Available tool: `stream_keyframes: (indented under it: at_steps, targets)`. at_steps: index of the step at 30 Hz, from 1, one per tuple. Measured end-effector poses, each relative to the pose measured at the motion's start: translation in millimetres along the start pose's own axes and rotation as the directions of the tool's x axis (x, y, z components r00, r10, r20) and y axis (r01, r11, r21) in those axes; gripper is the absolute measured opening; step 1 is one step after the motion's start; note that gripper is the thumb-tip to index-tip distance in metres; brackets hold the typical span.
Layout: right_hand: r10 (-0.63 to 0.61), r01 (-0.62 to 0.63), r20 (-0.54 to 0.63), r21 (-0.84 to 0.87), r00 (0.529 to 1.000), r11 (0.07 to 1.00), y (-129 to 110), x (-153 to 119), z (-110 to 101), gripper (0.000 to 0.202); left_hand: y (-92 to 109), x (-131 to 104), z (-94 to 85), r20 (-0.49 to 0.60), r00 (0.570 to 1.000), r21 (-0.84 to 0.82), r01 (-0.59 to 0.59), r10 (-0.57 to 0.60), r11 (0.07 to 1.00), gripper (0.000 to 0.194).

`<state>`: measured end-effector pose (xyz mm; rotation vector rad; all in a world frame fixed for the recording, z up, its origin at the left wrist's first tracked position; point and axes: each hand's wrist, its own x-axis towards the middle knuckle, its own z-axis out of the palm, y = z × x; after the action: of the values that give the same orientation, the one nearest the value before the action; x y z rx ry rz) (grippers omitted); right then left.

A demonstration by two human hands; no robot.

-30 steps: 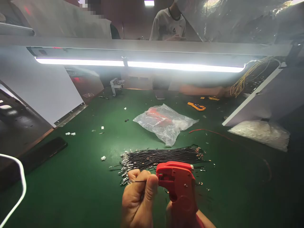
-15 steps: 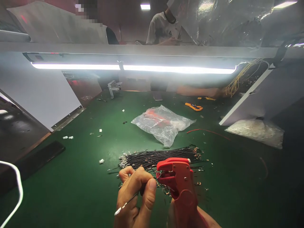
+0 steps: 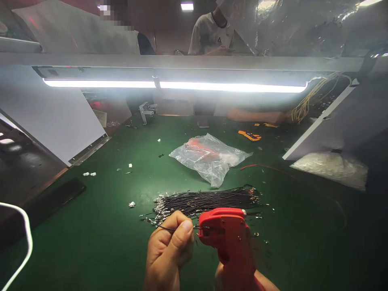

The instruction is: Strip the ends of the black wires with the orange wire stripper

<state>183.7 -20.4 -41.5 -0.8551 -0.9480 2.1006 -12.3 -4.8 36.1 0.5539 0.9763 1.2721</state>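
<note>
My left hand [image 3: 169,250] pinches a thin black wire [image 3: 166,228] between thumb and fingers. One end of the wire sticks out leftward; the other runs right into the jaws of a red wire stripper [image 3: 235,238]. My right hand [image 3: 222,275] is wrapped round the stripper's handle, mostly hidden behind it. Whether the jaws are clamped on the wire I cannot tell. Just beyond both hands lies a bundle of black wires [image 3: 206,201], with silvery terminals at its left end and coppery bits at its right.
A clear plastic bag [image 3: 209,155] with red and white contents lies mid-table. Orange pliers [image 3: 250,136] lie farther back. A bag of pale parts [image 3: 333,167] sits by the right panel. A lit tube lamp [image 3: 230,87] spans the back. Other people are beyond the shelf.
My left hand has turned, and its wire now lies nearly level with one end in the stripper jaws; before, it slanted down across the hand. The stripper has dipped slightly.
</note>
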Motion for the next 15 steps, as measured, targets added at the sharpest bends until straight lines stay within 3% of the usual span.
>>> stream_keyframes:
  at_steps: [3,7,15]
  targets:
    - [-0.089,0.086,-0.072,-0.033,0.993,0.996,-7.4,8.8,-3.7,0.044,1.9,-0.4,1.9,-0.015,1.0,0.035,-0.003,0.003,0.999,0.053]
    - [-0.17,0.166,-0.117,-0.046,0.978,0.985,-11.8,25.5,-5.5,0.048,3.5,-2.3,5.3,-0.057,0.997,0.153,-0.037,0.046,0.987,0.056]
    - [-0.193,0.19,-0.172,-0.033,0.966,0.981,-7.7,34.7,1.8,0.05,0.2,-2.7,1.4,-0.026,0.982,0.419,-0.159,0.187,0.894,0.053]
